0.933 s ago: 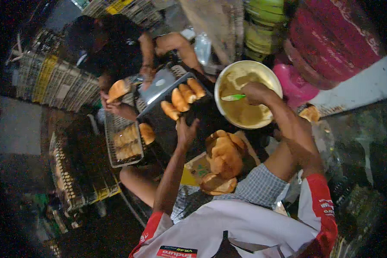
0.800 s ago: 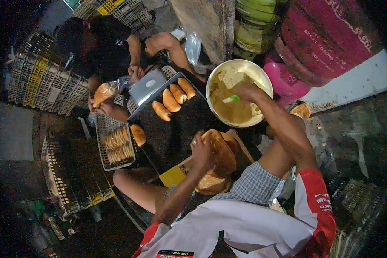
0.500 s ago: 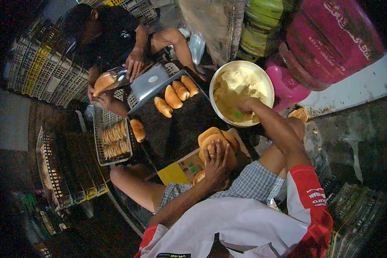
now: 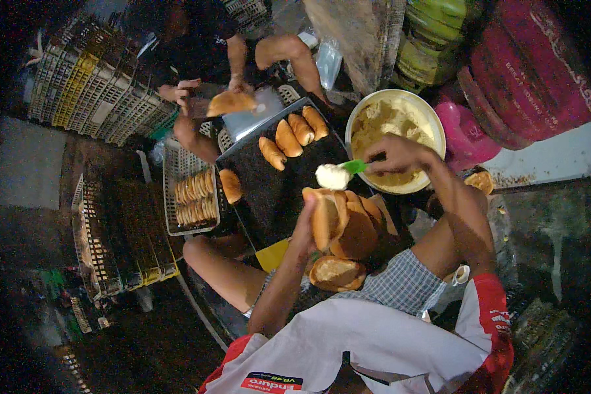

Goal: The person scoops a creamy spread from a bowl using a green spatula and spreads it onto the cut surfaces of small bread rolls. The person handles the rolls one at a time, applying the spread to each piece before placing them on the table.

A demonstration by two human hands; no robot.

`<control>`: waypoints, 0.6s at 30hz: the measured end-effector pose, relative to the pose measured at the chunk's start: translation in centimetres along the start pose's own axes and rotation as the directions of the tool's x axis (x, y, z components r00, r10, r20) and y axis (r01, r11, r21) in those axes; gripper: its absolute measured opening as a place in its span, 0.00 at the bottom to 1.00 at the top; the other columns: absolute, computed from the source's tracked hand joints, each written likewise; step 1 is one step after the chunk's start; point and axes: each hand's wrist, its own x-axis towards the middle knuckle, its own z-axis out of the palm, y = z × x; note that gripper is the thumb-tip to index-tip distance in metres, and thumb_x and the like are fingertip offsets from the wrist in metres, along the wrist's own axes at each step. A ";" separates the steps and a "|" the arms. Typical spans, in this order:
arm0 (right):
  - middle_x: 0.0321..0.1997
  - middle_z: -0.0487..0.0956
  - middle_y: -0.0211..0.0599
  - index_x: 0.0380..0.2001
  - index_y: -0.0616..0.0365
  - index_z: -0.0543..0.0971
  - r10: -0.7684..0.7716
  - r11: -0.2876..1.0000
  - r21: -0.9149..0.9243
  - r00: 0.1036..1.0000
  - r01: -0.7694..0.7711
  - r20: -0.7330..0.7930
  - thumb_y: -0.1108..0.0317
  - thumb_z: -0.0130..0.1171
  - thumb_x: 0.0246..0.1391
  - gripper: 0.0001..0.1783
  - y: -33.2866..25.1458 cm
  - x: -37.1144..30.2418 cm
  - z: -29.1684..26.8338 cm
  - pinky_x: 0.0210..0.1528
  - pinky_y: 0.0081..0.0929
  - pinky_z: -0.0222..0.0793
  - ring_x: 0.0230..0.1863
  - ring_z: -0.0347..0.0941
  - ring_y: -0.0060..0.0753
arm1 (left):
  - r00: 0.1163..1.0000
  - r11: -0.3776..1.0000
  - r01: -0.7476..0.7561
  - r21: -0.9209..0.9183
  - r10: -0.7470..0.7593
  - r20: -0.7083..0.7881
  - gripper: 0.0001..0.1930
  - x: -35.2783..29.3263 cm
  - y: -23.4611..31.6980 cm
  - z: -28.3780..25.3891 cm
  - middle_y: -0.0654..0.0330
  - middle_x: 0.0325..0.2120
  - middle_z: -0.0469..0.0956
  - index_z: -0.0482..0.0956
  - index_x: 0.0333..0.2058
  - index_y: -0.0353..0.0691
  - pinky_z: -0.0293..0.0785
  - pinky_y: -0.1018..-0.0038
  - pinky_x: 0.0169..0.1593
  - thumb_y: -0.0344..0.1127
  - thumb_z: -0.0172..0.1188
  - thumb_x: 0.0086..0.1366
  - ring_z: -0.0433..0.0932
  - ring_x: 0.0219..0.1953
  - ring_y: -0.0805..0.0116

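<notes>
My left hand (image 4: 302, 230) holds a split bread roll (image 4: 323, 220), its pale cut side facing up and right. In my right hand (image 4: 400, 156) is a green-handled spatula (image 4: 354, 166) loaded with a lump of pale cream (image 4: 333, 176). The cream hangs just above the roll, apart from it. Behind my right hand stands a white bucket (image 4: 442, 141) with pale yellow cream inside. More rolls (image 4: 358, 233) are heaped beside my left hand, partly hidden by the held one. Another roll (image 4: 337, 273), cut face up, lies close to my lap.
Several rolls (image 4: 287, 139) lie in a row on the dark tabletop (image 4: 262, 203). A lone roll (image 4: 230, 186) sits by a crate (image 4: 169, 207) of packed rolls. Across from me, a co-worker's hands (image 4: 184, 92) are near another roll (image 4: 232, 103). Gas cylinders (image 4: 532, 79) stand right.
My right hand has come up out of the bucket, bringing the cream-loaded spatula leftward. My left hand has lifted a split roll from the heap. The whole view has shifted slightly.
</notes>
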 end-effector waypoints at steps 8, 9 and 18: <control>0.29 0.71 0.41 0.44 0.50 0.81 -0.316 0.880 -0.405 0.943 0.249 -0.107 0.61 0.60 0.52 0.16 -0.1 2.8 6.6 0.32 0.45 0.68 0.29 0.73 0.48 | 0.961 0.976 -0.172 0.136 0.197 -0.194 0.25 -0.1 4.0 4.8 0.55 0.42 0.77 0.73 0.46 0.42 0.77 0.57 0.50 0.59 0.55 0.66 0.78 0.45 0.57; 0.29 0.71 0.41 0.44 0.50 0.81 -0.323 0.860 -0.442 0.943 0.255 -0.084 0.62 0.59 0.52 0.15 0.2 2.7 6.8 0.32 0.44 0.69 0.29 0.73 0.48 | 0.954 0.992 -0.049 0.120 0.083 -0.289 0.25 0.3 4.1 3.8 0.56 0.42 0.77 0.73 0.47 0.45 0.79 0.60 0.48 0.60 0.56 0.65 0.79 0.44 0.59; 0.33 0.72 0.40 0.45 0.48 0.79 -0.327 0.719 -0.667 0.942 0.194 -0.078 0.62 0.55 0.52 0.16 -2.3 3.3 7.0 0.34 0.41 0.72 0.32 0.75 0.43 | 0.949 0.963 -0.245 -0.110 0.215 -0.231 0.24 -0.5 4.6 3.6 0.54 0.46 0.76 0.68 0.53 0.37 0.76 0.61 0.54 0.50 0.56 0.68 0.77 0.49 0.57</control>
